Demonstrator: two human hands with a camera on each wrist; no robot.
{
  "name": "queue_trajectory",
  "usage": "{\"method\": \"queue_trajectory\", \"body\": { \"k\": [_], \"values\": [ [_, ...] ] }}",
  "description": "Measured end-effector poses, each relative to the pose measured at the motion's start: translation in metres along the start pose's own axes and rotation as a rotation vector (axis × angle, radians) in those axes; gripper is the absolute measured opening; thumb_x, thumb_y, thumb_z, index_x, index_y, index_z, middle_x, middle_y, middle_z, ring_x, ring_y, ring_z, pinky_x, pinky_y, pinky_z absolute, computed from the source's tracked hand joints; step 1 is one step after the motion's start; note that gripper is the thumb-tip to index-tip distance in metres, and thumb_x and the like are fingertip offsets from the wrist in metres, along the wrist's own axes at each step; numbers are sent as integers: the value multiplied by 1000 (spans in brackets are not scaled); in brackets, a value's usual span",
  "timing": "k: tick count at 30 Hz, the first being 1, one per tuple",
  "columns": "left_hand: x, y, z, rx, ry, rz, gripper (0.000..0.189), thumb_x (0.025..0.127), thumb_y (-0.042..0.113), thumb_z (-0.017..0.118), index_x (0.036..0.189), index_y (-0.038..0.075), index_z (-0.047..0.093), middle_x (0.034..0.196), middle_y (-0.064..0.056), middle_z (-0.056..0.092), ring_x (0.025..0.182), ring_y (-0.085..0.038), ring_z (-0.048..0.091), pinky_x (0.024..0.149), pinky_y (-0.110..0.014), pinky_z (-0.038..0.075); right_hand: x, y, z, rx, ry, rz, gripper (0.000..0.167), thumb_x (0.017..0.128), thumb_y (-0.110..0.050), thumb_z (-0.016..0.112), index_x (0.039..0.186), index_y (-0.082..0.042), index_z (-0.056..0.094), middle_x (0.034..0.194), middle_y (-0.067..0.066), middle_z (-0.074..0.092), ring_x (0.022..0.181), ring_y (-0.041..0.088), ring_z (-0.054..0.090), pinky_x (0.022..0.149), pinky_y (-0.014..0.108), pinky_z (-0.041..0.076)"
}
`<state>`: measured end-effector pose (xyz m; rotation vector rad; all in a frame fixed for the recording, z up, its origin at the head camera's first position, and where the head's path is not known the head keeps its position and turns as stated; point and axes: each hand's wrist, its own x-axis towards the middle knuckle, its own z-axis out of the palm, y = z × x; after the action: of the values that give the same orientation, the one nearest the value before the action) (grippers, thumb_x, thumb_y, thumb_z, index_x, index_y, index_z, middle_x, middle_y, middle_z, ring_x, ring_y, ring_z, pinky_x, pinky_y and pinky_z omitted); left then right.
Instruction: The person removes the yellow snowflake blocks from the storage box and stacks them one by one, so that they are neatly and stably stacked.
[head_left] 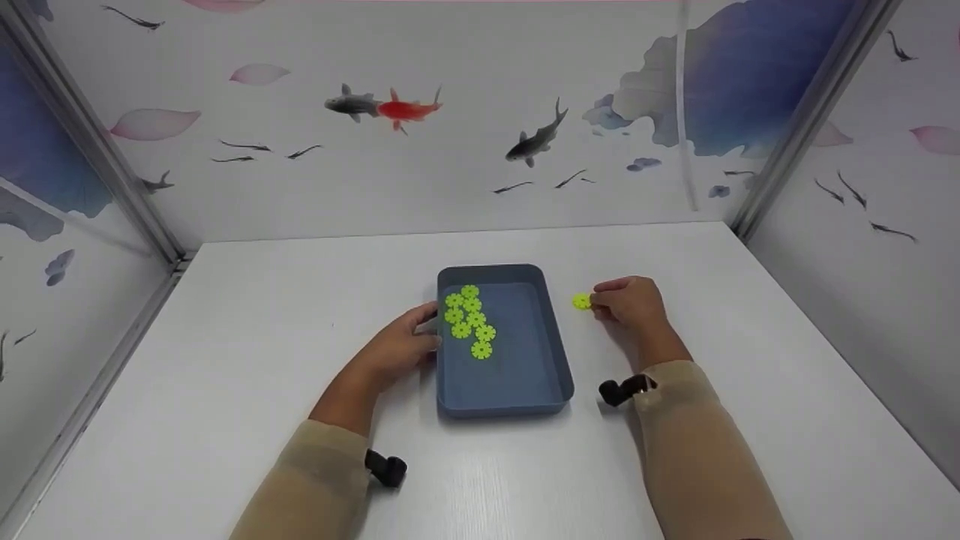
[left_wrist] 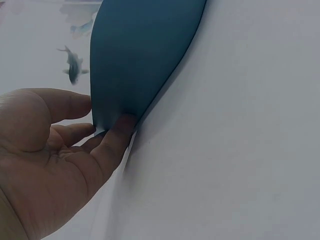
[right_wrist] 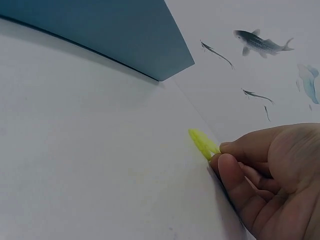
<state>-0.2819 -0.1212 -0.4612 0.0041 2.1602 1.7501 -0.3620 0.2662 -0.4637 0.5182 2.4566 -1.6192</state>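
Observation:
A blue-grey tray [head_left: 510, 409] with low walls and rounded corners lies on the white table. Several yellow-green notched discs [head_left: 481, 349] are inside it, gathered along its left half. My left hand [head_left: 397, 349] touches the tray's left outer wall, thumb and fingers spread against it. In the left wrist view these fingertips [left_wrist: 125, 122] rest low on the tray's side [left_wrist: 135, 60]. To the right of the tray, my right hand [head_left: 634, 304] pinches one more yellow-green disc [head_left: 582, 301] by its edge, between thumb and fingers. That disc [right_wrist: 201, 144] is tilted close over the table in the right wrist view.
The white table [head_left: 300, 300] is enclosed by white panels [head_left: 465, 180] printed with fish, petals and blue leaves. Metal posts [head_left: 810, 120] stand at the back corners. A black wrist camera [head_left: 386, 469] is on the left sleeve, another [head_left: 622, 391] on the right.

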Motion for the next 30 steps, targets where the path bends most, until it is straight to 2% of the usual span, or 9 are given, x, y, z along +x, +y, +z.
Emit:
{"method": "queue_trajectory", "body": {
  "k": [5, 11, 17, 24, 30],
  "values": [
    [0, 0, 1, -11, 2, -9, 71, 104, 6, 56, 170, 19, 32, 179, -3, 26, 159, -33, 42, 125, -49, 45, 1, 1, 0, -10, 9, 1, 35, 99, -16, 73, 132, -5, 70, 132, 18, 69, 98, 19, 72, 82, 23, 64],
    [-1, 0, 0, -11, 0, 5, 70, 104, 6, 56, 169, 18, 33, 179, -3, 27, 159, -33, 43, 126, -49, 44, 2, 1, -1, 35, 4, -14, 35, 100, -18, 74, 132, -4, 71, 130, 18, 71, 96, 17, 73, 83, 23, 64],
    [-3, 0, 1, -1, 2, 13, 70, 104, 7, 56, 170, 18, 33, 178, -4, 29, 158, -32, 45, 126, -50, 44, 0, -2, -1, 122, -12, -78, 44, 98, -23, 77, 139, -7, 70, 135, 13, 71, 105, 14, 72, 89, 21, 63],
    [-3, 2, 1, 8, 11, 7, 71, 104, 7, 57, 170, 17, 32, 178, -4, 30, 159, -32, 43, 127, -50, 43, -7, -14, 5, 216, -44, -131, 47, 99, -19, 78, 143, -5, 67, 135, 11, 71, 113, 16, 74, 91, 20, 63],
    [-2, 2, 1, 27, 19, -8, 71, 103, 7, 57, 169, 19, 33, 178, -3, 29, 160, -32, 41, 128, -49, 42, -16, -28, 14, 248, -70, -157, 45, 98, -18, 79, 140, -5, 68, 133, 11, 71, 123, 26, 73, 93, 21, 63]
  ]
}}
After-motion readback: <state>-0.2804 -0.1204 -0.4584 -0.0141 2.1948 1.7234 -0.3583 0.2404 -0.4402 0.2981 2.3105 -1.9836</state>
